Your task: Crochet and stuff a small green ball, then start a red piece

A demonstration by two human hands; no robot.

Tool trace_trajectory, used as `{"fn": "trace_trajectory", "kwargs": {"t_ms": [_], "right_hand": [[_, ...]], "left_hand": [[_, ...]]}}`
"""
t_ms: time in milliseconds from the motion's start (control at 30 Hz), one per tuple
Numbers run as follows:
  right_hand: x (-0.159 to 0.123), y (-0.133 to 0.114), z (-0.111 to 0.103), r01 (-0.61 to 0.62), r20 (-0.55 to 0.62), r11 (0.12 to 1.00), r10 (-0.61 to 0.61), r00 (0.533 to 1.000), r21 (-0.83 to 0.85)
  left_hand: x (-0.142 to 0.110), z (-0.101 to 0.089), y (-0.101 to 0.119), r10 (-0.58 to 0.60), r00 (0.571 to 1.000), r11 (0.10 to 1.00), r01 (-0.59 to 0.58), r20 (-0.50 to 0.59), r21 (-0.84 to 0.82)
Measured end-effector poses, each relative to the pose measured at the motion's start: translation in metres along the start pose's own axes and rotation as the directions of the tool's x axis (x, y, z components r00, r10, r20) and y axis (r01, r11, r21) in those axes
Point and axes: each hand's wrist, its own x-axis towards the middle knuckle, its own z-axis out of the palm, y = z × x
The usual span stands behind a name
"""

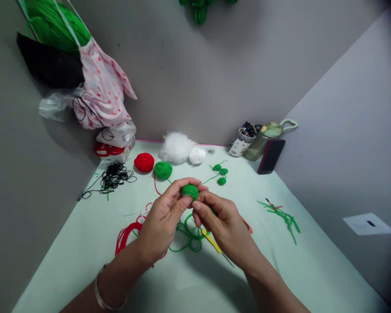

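Observation:
A small, rounded green crocheted piece (190,191) sits between the fingertips of both hands above the table. My left hand (164,217) is closed around it from the left, thumb below and fingers above. My right hand (220,217) pinches at its lower right edge; what lies between those fingertips is partly hidden. Loose green yarn (190,237) lies in loops under the hands. Below the right hand is a yellow-handled crochet hook (212,241) with a thin metal shaft. Red yarn strands (127,237) lie beside the left wrist.
Behind the hands are a red yarn ball (144,162), green yarn ball (163,170), white stuffing (176,148) and small green pieces (222,181). Tangled black yarn (114,176) lies left. A phone (271,157), bottle (259,145) and pen cup (243,142) stand right; green scraps (286,217) lie nearer.

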Motion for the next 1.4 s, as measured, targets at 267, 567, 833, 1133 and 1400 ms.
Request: {"fn": "trace_trajectory", "kwargs": {"t_ms": [267, 567, 833, 1133, 1400], "right_hand": [[-0.010, 0.012, 0.034, 0.254, -0.076, 0.873, -0.312, 0.947, -0.415], [0.001, -0.002, -0.010, -0.012, 0.133, 0.989, 0.031, 0.991, -0.146], [-0.002, 0.006, -0.033, 0.080, 0.226, 0.917, 0.011, 0.974, -0.391], [0.004, 0.006, -0.016, 0.010, -0.103, 0.999, -0.013, 0.995, -0.034], [0.006, 0.007, -0.009, 0.065, -0.117, 0.997, -0.068, 0.991, -0.030]], "left_hand": [[0.002, 0.003, -0.008, -0.086, 0.995, 0.962, 0.070, -0.047, -0.266], [0.010, -0.009, -0.010, 0.021, 0.987, 0.997, -0.032, -0.158, -0.069], [0.006, -0.008, -0.013, 0.031, 0.985, 0.977, 0.006, -0.170, 0.211], [0.003, -0.003, -0.013, -0.034, 0.994, 0.991, 0.048, -0.108, 0.123], [0.004, 0.002, -0.010, 0.004, 0.995, 0.980, 0.016, -0.100, 0.198]]}}
